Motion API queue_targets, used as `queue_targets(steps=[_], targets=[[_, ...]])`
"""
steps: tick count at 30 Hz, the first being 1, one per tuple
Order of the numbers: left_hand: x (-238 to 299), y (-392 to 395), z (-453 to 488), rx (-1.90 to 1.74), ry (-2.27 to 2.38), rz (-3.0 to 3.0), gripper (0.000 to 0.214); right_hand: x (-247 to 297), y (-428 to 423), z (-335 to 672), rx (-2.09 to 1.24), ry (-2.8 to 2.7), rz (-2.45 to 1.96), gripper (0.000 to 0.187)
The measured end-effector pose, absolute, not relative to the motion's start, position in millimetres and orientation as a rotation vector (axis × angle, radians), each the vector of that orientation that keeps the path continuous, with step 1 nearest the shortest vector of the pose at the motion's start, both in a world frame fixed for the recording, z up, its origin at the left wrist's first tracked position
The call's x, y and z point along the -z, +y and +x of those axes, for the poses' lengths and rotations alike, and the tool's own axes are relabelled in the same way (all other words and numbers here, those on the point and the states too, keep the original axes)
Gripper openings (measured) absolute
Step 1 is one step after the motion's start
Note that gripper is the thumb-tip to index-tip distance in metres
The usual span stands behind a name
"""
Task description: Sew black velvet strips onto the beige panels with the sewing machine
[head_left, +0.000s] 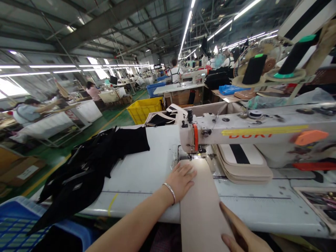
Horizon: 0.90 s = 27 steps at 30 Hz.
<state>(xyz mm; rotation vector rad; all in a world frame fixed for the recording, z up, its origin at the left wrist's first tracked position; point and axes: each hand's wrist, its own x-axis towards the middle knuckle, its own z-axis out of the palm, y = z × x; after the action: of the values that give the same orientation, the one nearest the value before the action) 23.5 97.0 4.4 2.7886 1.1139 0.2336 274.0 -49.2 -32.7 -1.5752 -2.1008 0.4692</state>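
Observation:
A long beige panel (201, 203) with rounded far corners lies on the sewing machine table, its far end close to the needle area of the sewing machine (252, 127). Flat on the panel's left side rests my left hand (182, 182), fingers stretched out, a silver bangle at the wrist. My right hand (241, 231) grips the panel's right edge nearer to me, partly cut off by the frame's bottom. Under the machine arm sits a stack of similar beige panels (246, 171), the top one carrying a black stripe.
Black fabric pieces (91, 164) spread over the table's left side and hang toward a blue basket (84, 234). Behind the table stands a yellow bin (145, 108). Black thread cones (254, 70) rise above the machine. A tool tray (320, 206) sits at right. Other people work farther back.

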Motion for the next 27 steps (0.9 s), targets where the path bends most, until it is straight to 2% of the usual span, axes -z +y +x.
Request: queue_targets(steps=[3, 10, 15, 19, 21, 23, 27], targets=[[-1, 110, 24, -0.266, 1.146, 2.827, 0.04, 35, -42, 262, -0.66, -1.985, -1.652, 0.058], [3, 123, 22, -0.295, 1.118, 2.826, 0.041, 35, -32, 258, -0.756, -1.963, -1.637, 0.058], [6, 122, 22, -0.335, 1.093, 2.809, 0.042, 39, -29, 264, -0.49, -2.079, -1.616, 0.057], [7, 122, 23, -0.373, 1.071, 2.768, 0.042, 31, 13, 251, -0.168, -2.229, -1.539, 0.034], [3, 131, 13, -0.357, 1.017, 2.744, 0.042, 27, 42, 238, -0.038, -2.296, -1.441, 0.032], [-5, 148, -11, -0.262, 1.167, 2.74, 0.044, 26, 66, 226, 0.067, -2.316, -1.352, 0.034], [-25, 188, -87, -0.099, 1.999, 2.578, 0.058, 35, 84, 220, 0.168, -2.322, -1.297, 0.041]])
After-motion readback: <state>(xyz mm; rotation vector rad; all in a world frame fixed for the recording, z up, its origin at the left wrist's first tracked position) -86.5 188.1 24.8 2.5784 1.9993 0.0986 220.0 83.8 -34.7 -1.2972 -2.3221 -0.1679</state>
